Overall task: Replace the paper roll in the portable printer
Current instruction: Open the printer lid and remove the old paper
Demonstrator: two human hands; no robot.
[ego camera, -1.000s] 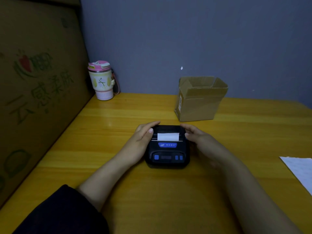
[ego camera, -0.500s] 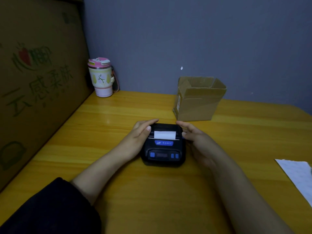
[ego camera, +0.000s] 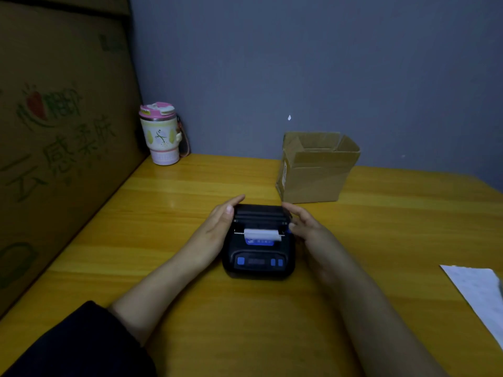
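**Opening or seating the printer cover: hand placement and nearby containers**

The portable printer [ego camera: 258,242] lies flat on the table [ego camera: 174,202], near the centre of the head view, with its control buttons toward the person. A short tongue of white paper [ego camera: 262,235] projects from the slot across the cover.

The left hand [ego camera: 215,229] rests against the printer's 9 o'clock side, fingers held together and extended along the edge toward 12 o'clock; it grips nothing. The right hand [ego camera: 304,227] sits at the 3 o'clock side, fingers loosely curled toward the cover corner; whether it touches the casing cannot be told. It also holds nothing.

Recommended practice, as a judgement: steady the body with one hand and work the cover latch with the other, applying even pressure at both ends so the cover does not twist. Keep the paper tongue straight in the slot.

Containers, left to right:
- A lidded tumbler [ego camera: 160,134] stands upright at 10 o'clock from the printer, against the wall; its contents are hidden.
- A cardboard box [ego camera: 317,172] stands at 1 o'clock, just behind the printer, flaps open. Its interior is not visible.

A white sheet [ego camera: 479,292] lies at 4 o'clock, well apart.
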